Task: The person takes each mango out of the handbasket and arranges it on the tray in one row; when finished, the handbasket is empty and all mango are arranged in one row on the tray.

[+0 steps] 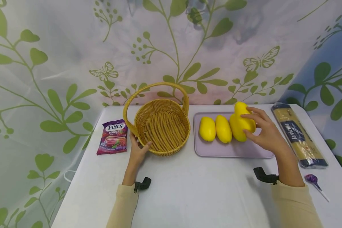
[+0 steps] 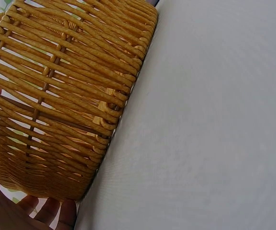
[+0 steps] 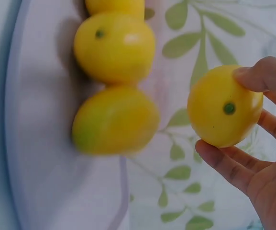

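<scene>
In the head view, my left hand grips the near left side of a round wicker basket with a tall arched handle; the thumb lies near the rim. The left wrist view shows fingertips at the basket's woven wall. My right hand holds a yellow mango between thumb and fingers, above a lilac tray. In the right wrist view that mango is off the tray, its green stem spot showing. Three more mangoes lie in a row on the tray.
Left of the basket lies a purple Fox's Berries candy bag. A pasta packet rests right of the tray, with a wrapped lollipop nearer the front. A leaf-patterned curtain hangs behind the white table.
</scene>
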`<act>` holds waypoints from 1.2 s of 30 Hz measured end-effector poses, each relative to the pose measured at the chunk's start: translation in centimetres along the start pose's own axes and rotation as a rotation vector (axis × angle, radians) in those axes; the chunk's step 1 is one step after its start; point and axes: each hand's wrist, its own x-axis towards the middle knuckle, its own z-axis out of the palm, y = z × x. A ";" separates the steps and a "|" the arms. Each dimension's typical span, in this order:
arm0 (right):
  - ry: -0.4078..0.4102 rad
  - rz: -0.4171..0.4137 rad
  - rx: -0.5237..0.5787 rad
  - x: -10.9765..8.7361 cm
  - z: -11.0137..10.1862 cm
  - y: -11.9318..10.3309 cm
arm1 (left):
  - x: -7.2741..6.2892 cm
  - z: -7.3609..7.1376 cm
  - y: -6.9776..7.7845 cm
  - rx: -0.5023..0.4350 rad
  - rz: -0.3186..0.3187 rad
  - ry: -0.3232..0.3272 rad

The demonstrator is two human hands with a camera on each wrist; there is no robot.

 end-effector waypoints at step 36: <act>-0.195 0.275 -0.015 -1.5 0.0 5.5 | 0.1 0.0 -0.1 -0.015 0.038 -0.003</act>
